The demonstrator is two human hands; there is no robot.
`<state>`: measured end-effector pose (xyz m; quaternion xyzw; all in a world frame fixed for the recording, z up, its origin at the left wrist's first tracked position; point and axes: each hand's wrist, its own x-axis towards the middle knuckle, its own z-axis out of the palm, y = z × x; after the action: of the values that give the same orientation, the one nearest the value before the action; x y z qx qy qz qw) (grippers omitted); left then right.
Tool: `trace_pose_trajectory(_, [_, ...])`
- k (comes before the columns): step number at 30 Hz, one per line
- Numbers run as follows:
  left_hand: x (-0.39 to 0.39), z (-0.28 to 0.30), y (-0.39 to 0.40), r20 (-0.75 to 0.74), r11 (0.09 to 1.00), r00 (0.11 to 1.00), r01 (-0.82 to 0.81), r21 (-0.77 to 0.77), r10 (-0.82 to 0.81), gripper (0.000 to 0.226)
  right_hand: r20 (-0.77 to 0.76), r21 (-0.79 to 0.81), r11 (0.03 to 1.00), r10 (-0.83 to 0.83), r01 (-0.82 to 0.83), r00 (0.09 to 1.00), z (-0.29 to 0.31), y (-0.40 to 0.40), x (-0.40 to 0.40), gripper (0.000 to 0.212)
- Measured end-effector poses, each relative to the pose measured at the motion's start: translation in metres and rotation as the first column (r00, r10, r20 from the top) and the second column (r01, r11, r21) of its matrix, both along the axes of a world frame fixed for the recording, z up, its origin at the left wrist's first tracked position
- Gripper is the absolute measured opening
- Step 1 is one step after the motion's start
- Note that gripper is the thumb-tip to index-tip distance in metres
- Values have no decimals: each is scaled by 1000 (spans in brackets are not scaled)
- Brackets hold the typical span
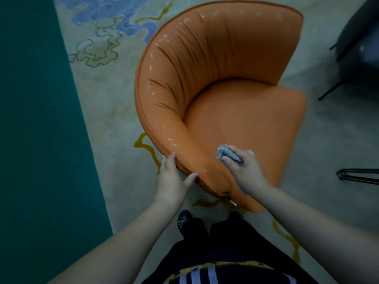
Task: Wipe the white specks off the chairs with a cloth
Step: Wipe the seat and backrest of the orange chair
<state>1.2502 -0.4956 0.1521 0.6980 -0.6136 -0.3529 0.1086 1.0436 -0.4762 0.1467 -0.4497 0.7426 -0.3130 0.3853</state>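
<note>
An orange tub chair (242, 119) with a curved pleated back stands on the carpet below me. White specks (172, 141) dot the inner face of its left arm and the top of the backrest. My right hand (244, 167) grips a bunched grey cloth (227, 153) against the near end of the chair's arm, where it meets the seat. My left hand (172, 177) rests with straight fingers on the outer rim of that same arm, thumb on the top edge.
A dark chair (361, 48) with thin black legs stands at the upper right, and black hairpin legs (356, 175) poke in at the right edge. A teal carpet band (37, 130) runs down the left. My feet (184, 222) are just before the chair.
</note>
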Motion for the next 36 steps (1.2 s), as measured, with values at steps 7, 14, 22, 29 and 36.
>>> trace_pose_trajectory(7, [2,-13,1,-58,1000,998,-19,-21,18,111,42,-56,998,-26,28,999,-13,-1,13,38])
trace_pose_trajectory(14, [12,-23,-5,-234,994,967,-111,-20,103,98,-113,-219,938,249,-268,962,-41,-8,54,58])
trace_pose_trajectory(22, [19,-19,-12,-303,995,947,-99,25,102,97,-4,-202,974,100,-99,995,-61,-4,49,54])
trace_pose_trajectory(29, [18,-14,-13,-314,991,940,-127,38,132,90,102,-73,997,20,-12,995,-69,-48,48,47])
trace_pose_trajectory(36, [20,-13,-14,-299,985,939,-165,49,173,84,-63,-325,910,250,-257,966,-58,-10,59,54])
